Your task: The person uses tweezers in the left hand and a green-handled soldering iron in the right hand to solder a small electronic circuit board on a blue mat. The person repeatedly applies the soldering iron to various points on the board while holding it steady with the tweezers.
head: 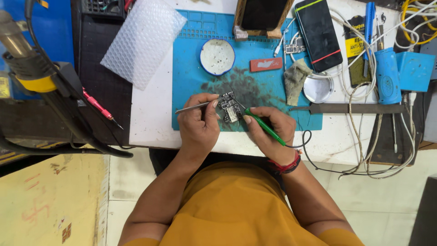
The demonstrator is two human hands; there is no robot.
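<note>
Board (230,108) is lying on the blue mat (195,82), near its front edge. Left hand (199,123) is pinching tweezers (196,106), tips touching the board's left side. Right hand (268,130) is gripping a green iron (264,126) pen-style, tip at the board's right edge. Board is looking light, stiff and fragile, likely to slide; best held by its edges. Beyond the board: white dish (217,56), red blade (266,64), rag (295,79), phone (318,34). Nothing is blocking either hand.
</note>
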